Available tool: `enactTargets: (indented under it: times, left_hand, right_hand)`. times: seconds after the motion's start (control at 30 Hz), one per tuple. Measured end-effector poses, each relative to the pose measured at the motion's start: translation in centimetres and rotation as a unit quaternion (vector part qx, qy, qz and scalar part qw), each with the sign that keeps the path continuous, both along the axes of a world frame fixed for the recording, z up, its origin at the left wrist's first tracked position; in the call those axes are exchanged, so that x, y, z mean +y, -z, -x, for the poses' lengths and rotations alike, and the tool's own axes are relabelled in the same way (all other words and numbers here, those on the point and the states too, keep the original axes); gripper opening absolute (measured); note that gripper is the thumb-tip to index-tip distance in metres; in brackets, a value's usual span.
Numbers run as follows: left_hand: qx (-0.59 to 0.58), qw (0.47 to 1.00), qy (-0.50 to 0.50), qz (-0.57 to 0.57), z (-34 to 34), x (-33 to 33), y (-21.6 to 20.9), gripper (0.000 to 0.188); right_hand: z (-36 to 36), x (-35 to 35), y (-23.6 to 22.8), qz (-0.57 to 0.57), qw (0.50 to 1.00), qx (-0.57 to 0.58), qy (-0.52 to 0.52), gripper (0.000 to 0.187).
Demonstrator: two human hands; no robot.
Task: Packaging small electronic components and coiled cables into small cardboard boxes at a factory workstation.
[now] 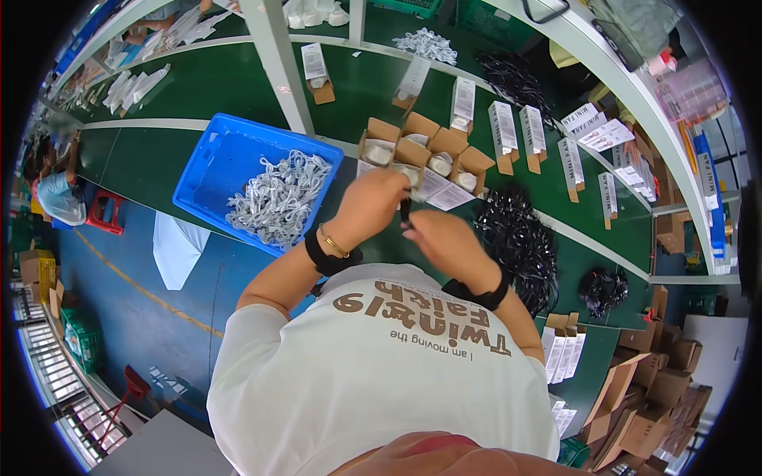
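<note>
My left hand (371, 205) and my right hand (446, 243) are close together over the bench edge, in front of my chest. A short black strap (406, 208) runs between them, and the fingers of both hands are closed on it. Just beyond the left hand stand several opened small cartons (454, 144), their brown flaps up. Rounded white items (441, 163) sit inside them. To the right of my right hand lies a heap of glossy black straps (520, 242). Part of the cartons is hidden behind my left hand.
At the left, a blue bin (208, 170) holds bundled white cables (278, 198). Several white cartons (503, 131) stand along the green conveyor belt (357, 87). A metal post (278, 63) rises beyond the bin. Another black heap (603, 292) lies right; a seated person (59, 186) is far left.
</note>
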State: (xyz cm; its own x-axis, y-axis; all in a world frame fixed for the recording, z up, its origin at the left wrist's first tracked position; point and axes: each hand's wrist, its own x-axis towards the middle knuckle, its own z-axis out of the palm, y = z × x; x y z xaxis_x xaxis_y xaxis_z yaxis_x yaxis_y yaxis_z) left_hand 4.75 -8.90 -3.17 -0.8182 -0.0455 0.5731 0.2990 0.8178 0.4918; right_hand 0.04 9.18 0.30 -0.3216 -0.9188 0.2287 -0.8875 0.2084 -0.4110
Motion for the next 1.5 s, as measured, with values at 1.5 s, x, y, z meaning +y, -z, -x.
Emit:
enactTargets:
  times: [1.5]
  left_hand:
    - [-0.098, 0.969, 0.156, -0.164, 1.5, -0.8, 9.7, 0.073]
  right_hand:
    - [-0.5, -1.4, 7.8, -0.015, 0.984, 0.075, 0.161, 0.02]
